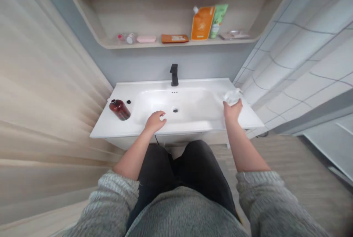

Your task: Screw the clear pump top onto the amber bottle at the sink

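My left hand [155,122] hovers over the front left part of the white sink [193,101]. Its fingers are loosely bent, the thumb stands apart from them, and nothing is in it. At the right end of the counter, my right hand [233,112] is closed on a crumpled, whitish, see-through wad [232,96]. Whether the wad is plastic or tissue I cannot tell. A reddish-brown bottle [120,110] with no pump on its neck stands at the left on the counter. Beside it lies a small black round piece [128,102].
A black faucet [174,75] rises behind the basin, above the drain [175,110]. The wall shelf [154,16] holds an orange pouch [202,23], a green tube [218,21], an orange flat pack [174,38] and a pink bar-shaped item [146,39]. A beige curtain [49,93] hangs at the left.
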A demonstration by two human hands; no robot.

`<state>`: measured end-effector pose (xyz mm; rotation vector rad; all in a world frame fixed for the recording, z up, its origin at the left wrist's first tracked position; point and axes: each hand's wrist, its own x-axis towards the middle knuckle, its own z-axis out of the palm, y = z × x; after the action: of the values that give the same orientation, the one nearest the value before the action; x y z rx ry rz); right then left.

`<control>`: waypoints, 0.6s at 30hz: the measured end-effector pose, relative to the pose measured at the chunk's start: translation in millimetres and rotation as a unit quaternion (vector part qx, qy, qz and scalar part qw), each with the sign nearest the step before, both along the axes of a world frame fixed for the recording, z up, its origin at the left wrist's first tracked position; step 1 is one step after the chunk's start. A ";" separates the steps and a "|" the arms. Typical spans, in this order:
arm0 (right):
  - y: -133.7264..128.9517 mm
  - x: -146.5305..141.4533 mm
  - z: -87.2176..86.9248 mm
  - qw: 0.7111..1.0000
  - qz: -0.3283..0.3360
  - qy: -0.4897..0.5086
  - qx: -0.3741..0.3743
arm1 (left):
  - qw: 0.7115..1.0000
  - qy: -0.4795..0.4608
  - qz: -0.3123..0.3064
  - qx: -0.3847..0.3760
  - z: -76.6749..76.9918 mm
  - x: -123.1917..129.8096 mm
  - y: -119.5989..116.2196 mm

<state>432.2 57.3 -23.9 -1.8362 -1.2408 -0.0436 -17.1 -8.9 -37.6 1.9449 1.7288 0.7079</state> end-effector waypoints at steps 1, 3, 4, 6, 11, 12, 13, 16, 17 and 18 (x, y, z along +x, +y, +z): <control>-12.2 -25.0 -2.8 1.000 0.020 0.005 -0.010 | 1.000 -0.011 0.004 0.008 0.9 -0.4 -0.1; -34.8 -79.7 -6.8 0.986 0.153 0.007 -0.064 | 0.999 -0.034 0.021 0.030 3.3 -1.0 -2.1; -44.2 -106.3 -7.6 0.969 0.227 0.007 -0.100 | 0.998 -0.043 0.034 0.042 4.8 -1.2 -4.5; -57.2 -151.6 -8.2 0.932 0.325 -0.016 -0.161 | 0.995 -0.051 0.065 0.058 8.6 -2.1 -12.8; -63.4 -196.5 -10.9 0.896 0.346 -0.108 -0.255 | 0.967 -0.058 0.217 0.123 19.1 -26.7 -49.9; -63.1 -196.8 -11.5 0.894 0.344 -0.114 -0.262 | 0.953 -0.060 0.260 0.145 21.0 -38.3 -57.3; -63.2 -196.1 -11.7 0.893 0.343 -0.117 -0.267 | 0.938 -0.061 0.295 0.169 22.8 -52.0 -63.5; -65.2 -194.1 -9.4 0.892 0.337 -0.128 -0.274 | 0.888 -0.062 0.400 0.220 27.0 -98.3 -71.4; -66.3 -194.4 -8.0 0.891 0.332 -0.134 -0.278 | 0.878 -0.057 0.420 0.224 27.7 -112.4 -70.3; -67.3 -195.1 -6.4 0.892 0.325 -0.140 -0.282 | 0.873 -0.051 0.431 0.223 28.1 -124.7 -67.6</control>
<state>237.2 -10.0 -30.4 -1.8107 -2.2022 0.4853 -141.8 -76.5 -9.4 1.2302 2.5211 1.5964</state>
